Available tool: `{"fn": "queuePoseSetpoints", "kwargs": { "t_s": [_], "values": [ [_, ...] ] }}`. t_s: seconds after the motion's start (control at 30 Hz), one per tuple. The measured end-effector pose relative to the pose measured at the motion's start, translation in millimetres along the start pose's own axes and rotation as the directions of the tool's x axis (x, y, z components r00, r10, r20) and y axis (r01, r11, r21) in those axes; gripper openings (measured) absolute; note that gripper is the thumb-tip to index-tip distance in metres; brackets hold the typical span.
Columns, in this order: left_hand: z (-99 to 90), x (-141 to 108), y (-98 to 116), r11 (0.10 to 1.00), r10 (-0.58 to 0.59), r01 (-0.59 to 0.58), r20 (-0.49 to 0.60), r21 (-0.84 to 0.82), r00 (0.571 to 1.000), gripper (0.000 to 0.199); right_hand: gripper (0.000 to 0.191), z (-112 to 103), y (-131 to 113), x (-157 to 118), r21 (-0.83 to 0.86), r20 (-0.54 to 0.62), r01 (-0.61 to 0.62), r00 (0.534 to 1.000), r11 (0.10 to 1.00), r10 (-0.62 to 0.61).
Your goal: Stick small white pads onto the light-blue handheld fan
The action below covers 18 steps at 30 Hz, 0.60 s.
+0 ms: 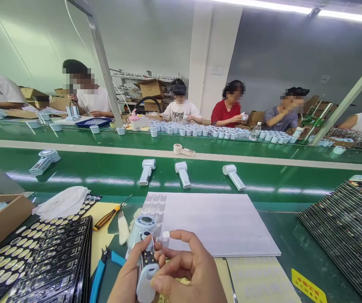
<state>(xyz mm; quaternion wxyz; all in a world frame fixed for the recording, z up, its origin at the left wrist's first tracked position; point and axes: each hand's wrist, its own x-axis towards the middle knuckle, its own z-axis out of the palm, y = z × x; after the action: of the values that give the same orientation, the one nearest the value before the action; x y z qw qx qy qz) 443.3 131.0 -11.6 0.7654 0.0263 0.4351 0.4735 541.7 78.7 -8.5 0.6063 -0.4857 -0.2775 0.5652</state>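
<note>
Left hand point(127, 277) grips white handheld device point(145, 256) upright at bottom centre, fingers wrapped round its handle. Right hand point(187, 269) pinches small white sticker point(166, 234) on a fingertip, just beside the device head. Wrists cut off by frame edge. White sheet point(212, 223) behind on tabletop point(294, 252); blue pliers point(100, 273) left.
</note>
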Motion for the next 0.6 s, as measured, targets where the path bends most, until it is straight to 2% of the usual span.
{"fn": "queuePoseSetpoints", "kwargs": {
  "t_s": [0.4,0.53,0.6],
  "values": [
    [-1.2,3.6,-1.6,0.999,0.003,-0.004,-0.018,-0.045,1.000,0.005,0.057,1.0,-4.0,2.4,-0.030,-0.016,-0.032,0.999,0.999,0.031],
    [4.0,0.8,-2.1,0.997,0.000,-0.002,-0.021,-0.082,1.000,0.005,0.057,-0.2,2.2,3.4,-0.037,-0.017,-0.015,1.000,0.999,0.014],
    [5.4,-2.8,-3.4,0.997,0.009,-0.011,-0.028,-0.078,1.000,0.008,0.060,-0.2,6.6,1.4,-0.057,-0.026,0.034,0.999,0.998,-0.036]
  ]
}}
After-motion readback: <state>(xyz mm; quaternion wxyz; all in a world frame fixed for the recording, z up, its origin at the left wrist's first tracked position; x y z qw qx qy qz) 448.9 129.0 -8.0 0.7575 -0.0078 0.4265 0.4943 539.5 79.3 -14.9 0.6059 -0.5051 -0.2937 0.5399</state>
